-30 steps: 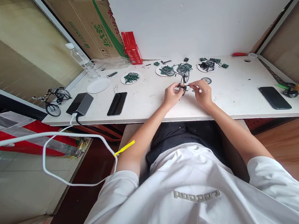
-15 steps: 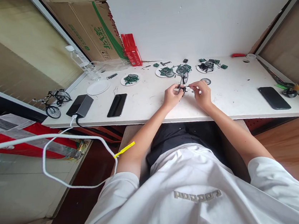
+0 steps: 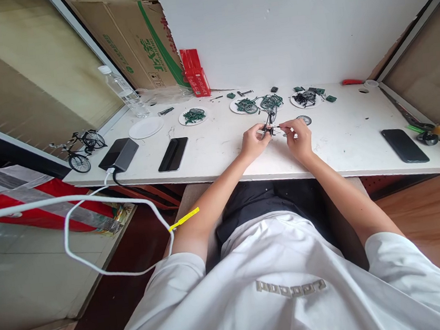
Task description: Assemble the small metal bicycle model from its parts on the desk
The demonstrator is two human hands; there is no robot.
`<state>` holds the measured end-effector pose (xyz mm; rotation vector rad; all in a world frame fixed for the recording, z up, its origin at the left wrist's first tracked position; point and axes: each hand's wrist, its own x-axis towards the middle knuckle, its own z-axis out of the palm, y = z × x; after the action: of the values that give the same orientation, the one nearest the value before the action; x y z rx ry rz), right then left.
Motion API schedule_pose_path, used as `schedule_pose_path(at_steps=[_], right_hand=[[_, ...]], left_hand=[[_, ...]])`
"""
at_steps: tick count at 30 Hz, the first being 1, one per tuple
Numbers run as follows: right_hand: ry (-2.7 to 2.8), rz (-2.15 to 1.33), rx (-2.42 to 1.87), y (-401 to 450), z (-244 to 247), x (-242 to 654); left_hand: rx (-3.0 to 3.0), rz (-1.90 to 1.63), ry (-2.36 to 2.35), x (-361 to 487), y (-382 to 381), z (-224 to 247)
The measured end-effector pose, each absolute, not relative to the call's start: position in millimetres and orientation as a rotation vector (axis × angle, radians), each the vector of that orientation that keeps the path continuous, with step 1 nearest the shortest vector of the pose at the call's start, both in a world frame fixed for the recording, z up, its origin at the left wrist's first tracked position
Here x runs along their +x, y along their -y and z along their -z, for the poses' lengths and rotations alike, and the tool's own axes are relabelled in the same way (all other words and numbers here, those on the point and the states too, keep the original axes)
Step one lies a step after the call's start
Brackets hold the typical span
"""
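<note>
My left hand (image 3: 254, 142) is closed on a small black model bicycle (image 3: 269, 119), partly assembled, just above the table. One spoked wheel is on its far end, and my fingers hide part of the frame. My right hand (image 3: 298, 137) pinches a thin, rod-like piece (image 3: 277, 126) against the bicycle's right side; it is too small to name. A loose spoked wheel (image 3: 304, 120) lies on the table just beyond my right hand. Behind the bicycle, plates (image 3: 237, 107) hold dark green parts and wheels.
Another plate (image 3: 304, 105) of black parts stands back right. A finished model bicycle (image 3: 78, 150), a grey power brick (image 3: 119, 155), a phone (image 3: 173, 154) and a white plate (image 3: 145, 128) are on the left. At the right lies a second phone (image 3: 404, 145). A white cable (image 3: 66, 240) hangs left.
The whole view has shifted very slightly. Both hands keep the same hold on the bicycle and the thin piece.
</note>
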<state>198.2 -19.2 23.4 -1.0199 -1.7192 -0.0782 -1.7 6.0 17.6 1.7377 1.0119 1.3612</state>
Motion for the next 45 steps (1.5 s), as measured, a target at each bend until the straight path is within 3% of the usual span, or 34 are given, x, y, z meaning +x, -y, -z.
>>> schedule_pose_path(at_steps=[21, 45], right_hand=[[1.787, 0.104, -0.943, 16.0, -24.7, 198.2], [1.841, 0.163, -1.249, 11.9, -11.6, 197.0]], left_hand=[[1.826, -1.415, -1.098, -2.9, -9.3, -16.0], [1.985, -1.389, -1.172, -2.0, -14.2, -9.7]])
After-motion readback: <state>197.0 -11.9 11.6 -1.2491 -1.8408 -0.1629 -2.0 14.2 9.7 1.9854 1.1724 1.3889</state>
